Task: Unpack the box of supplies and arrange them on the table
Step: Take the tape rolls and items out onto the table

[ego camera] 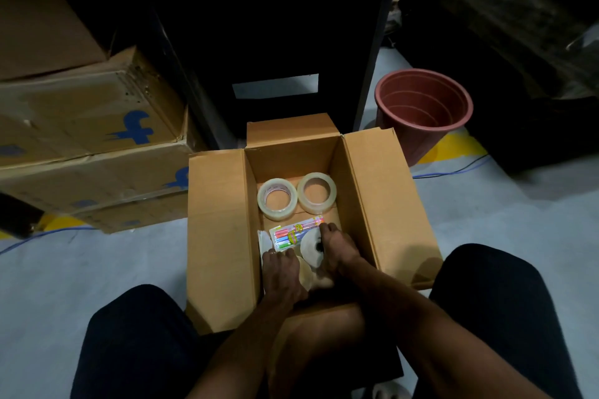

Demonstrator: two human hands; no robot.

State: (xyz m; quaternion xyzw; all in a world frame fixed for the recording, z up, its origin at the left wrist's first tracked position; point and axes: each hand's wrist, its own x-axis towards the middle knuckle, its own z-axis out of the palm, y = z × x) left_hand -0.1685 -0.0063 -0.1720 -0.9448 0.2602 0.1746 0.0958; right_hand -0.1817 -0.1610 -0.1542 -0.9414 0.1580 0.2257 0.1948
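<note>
An open cardboard box [220,236] stands on the floor between my knees. At its far end lie two clear tape rolls, one on the left [277,199] and one on the right [317,193]. A pack of coloured pens [291,233] lies in the middle. Both my hands are down inside the box. My right hand [337,249] grips a white roll [309,248] beside the pens. My left hand [280,275] rests on another pale roll [306,275] at the near end, with its fingers near the pen pack. A white packet [264,240] shows at the left wall.
Stacked cardboard boxes [90,146] stand at the left. A dark table or cabinet [275,42] rises right behind the box. A reddish plastic pot [421,110] stands at the right on the grey floor, with a blue cable [453,172] nearby.
</note>
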